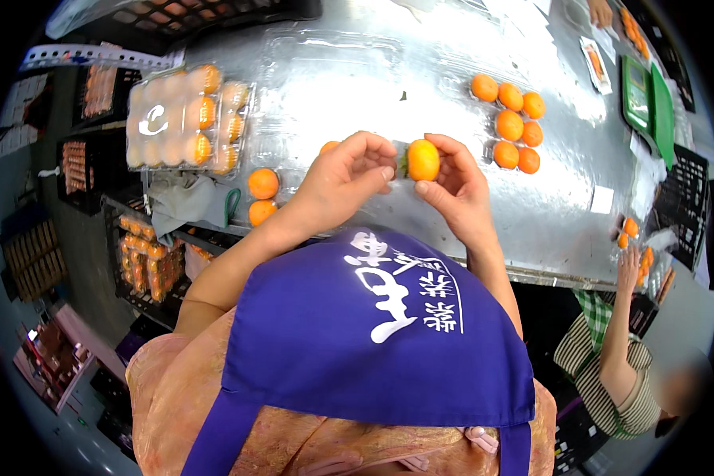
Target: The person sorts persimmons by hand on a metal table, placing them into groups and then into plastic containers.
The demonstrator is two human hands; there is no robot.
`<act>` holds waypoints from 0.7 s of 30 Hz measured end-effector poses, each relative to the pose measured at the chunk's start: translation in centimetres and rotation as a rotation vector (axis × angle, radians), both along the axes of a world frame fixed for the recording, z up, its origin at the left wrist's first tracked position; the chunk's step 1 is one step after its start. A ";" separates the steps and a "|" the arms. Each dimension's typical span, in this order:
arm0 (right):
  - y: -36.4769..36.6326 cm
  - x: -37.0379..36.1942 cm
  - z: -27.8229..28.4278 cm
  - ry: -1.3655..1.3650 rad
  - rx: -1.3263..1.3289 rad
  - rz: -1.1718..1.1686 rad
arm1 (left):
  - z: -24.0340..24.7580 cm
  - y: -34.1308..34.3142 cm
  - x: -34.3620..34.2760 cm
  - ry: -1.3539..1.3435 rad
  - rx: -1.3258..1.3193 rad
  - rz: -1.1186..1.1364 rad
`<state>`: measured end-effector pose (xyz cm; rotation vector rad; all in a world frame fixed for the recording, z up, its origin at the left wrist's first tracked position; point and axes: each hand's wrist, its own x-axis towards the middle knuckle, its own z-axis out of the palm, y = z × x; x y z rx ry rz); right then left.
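Inspection step, by the look of it: right hand [458, 186] pinches an orange fruit [423, 159] above the steel table [349, 87], left hand [345, 176] fingers curled at its stem end; placing it needs a free tray pocket.

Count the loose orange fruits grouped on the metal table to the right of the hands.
6, clustered on the metal table: three across the top, one in the middle, two below. None looks hidden.

The person wears a blue apron [373, 349] with white signs on the chest and blue straps going down each side. Under it is a soft pink-orange top [174, 397] with a faint pattern. The arms have no sleeves.
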<state>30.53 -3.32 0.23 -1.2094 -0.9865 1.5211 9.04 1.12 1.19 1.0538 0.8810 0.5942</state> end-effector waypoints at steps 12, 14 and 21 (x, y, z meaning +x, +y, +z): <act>4.7 -2.3 0.8 -0.693 0.342 0.194 | -1.0 -0.9 -12.1 0.302 0.204 0.528; 4.7 -3.8 0.5 -0.723 0.363 0.262 | -0.9 -1.2 -13.0 0.294 0.207 0.591; 5.9 -9.7 0.1 -0.893 0.636 0.451 | -1.4 -2.9 -14.2 0.274 0.140 0.687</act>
